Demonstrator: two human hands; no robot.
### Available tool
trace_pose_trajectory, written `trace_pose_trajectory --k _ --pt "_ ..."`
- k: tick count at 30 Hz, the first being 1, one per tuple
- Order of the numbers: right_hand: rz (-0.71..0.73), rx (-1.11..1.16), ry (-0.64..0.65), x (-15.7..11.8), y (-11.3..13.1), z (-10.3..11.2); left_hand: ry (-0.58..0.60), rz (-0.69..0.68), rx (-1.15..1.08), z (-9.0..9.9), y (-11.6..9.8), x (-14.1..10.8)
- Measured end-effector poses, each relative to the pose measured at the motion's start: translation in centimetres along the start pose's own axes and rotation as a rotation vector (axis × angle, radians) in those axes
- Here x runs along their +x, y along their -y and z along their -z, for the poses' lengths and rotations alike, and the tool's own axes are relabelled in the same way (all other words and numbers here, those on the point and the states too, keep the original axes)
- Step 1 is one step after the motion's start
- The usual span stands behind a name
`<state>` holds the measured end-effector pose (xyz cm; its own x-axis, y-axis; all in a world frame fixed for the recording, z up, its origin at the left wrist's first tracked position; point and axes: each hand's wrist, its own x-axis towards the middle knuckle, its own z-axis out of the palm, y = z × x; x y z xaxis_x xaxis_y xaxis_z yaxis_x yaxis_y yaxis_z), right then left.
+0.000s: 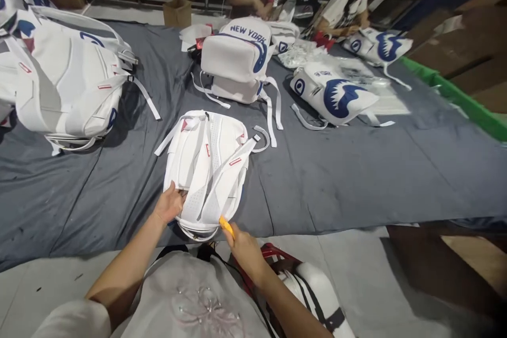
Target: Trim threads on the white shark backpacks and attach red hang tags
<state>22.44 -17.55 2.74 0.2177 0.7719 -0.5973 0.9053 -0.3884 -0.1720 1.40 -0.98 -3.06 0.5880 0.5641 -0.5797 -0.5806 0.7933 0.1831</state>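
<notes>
A white backpack (pixel 227 137) with red-outlined tags on its shoulder straps lies on the grey table cover, its strap side up and its top handle towards me. My left hand (pixel 170 204) grips its left edge, thumb on top, with the fingertips partly hidden by the bag. My right hand (pixel 244 251) is closed round a small yellow tool (pixel 226 227), whose tip touches or nearly touches the bag near the base of the right shoulder strap. I cannot make out the tool's kind.
More white backpacks (pixel 67 79) stand at the left. A backpack lettered NEW YORK (pixel 229 58) sits beyond mine, and shark-patterned bags (pixel 332 95) lie to its right. Across the grey-covered table (pixel 356 179), two people work. A green bin edge (pixel 455 95) and a cardboard box (pixel 177 12) are also present.
</notes>
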Motion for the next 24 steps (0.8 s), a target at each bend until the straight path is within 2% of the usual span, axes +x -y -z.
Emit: trace_pose_trajectory --k 2,5,13,17,20,24 --pt "-0.115 -0.019 -0.020 -0.4 -1.1 0.1 0.094 0.028 -0.005 0.5 -0.3 0.2" --pt "-0.273 -0.033 -0.051 -0.6 -2.2 0.5 0.114 0.077 -0.001 0.7 -0.8 0.6" --pt "-0.301 -0.008 -0.036 0.1 -2.1 2.2 0.006 0.096 0.054 -0.3 -0.4 1.4" --pt "-0.280 0.050 -0.070 -1.1 -2.4 3.1 0.010 0.004 0.067 -0.9 -0.1 1.6" --pt "-0.318 0.098 -0.050 -2.6 -2.9 3.3 0.009 0.005 0.068 -1.2 0.2 1.9" --pt "-0.336 0.263 -0.051 -7.7 -3.9 2.0 0.016 0.024 0.083 -1.5 0.8 2.0"
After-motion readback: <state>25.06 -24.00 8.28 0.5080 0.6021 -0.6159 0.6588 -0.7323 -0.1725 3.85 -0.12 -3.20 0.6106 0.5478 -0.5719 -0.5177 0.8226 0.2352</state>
